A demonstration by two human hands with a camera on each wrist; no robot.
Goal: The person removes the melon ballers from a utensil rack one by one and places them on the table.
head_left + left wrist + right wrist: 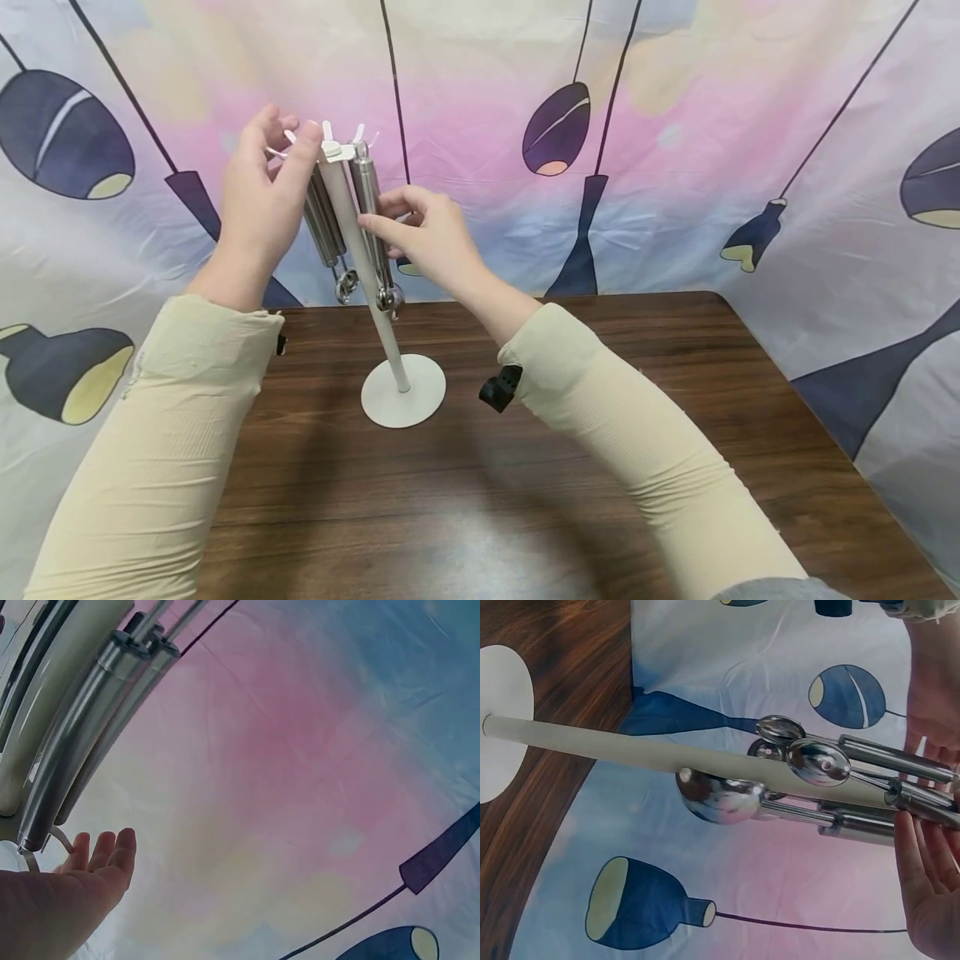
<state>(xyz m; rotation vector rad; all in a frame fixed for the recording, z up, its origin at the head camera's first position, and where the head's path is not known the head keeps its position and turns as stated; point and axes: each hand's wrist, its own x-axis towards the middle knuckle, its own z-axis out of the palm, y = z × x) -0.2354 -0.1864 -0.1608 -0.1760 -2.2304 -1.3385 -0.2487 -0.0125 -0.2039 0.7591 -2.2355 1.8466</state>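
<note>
A white stand [365, 275] rests on a dark wooden table [600, 467], its round base [402, 392] flat on the tabletop and its pole leaning up and to the left toward the hands. At the top of the pole a small white hook head [339, 148] spreads several short arms, and steel spoons [369, 218] hang from these by their handles, bowls downward. The wrist views show four of them, clustered tight against the pole; from the head view two rounded bowls [390, 297] show just above the far table edge. The stand is the only holder present, and the hanging spoons are all that it carries.

The left hand [258, 196] is raised at the top of the stand, fingers nearly straight and relaxed; one fingertip [310, 131] lies against the hook head, and nothing is clasped. The right hand [427, 233] is beside the pole, lower down; its thumb and forefinger [372, 222] pinch the handle of the nearest spoon, while the remaining fingers curl loosely behind. In the right wrist view the bowls [720, 796] bunch together beside the pole, reflecting the room.

Both forearms wear cream sleeves [622, 433]. A pastel cloth [675, 125] printed with dark hanging lamps drapes behind and around the table.
</note>
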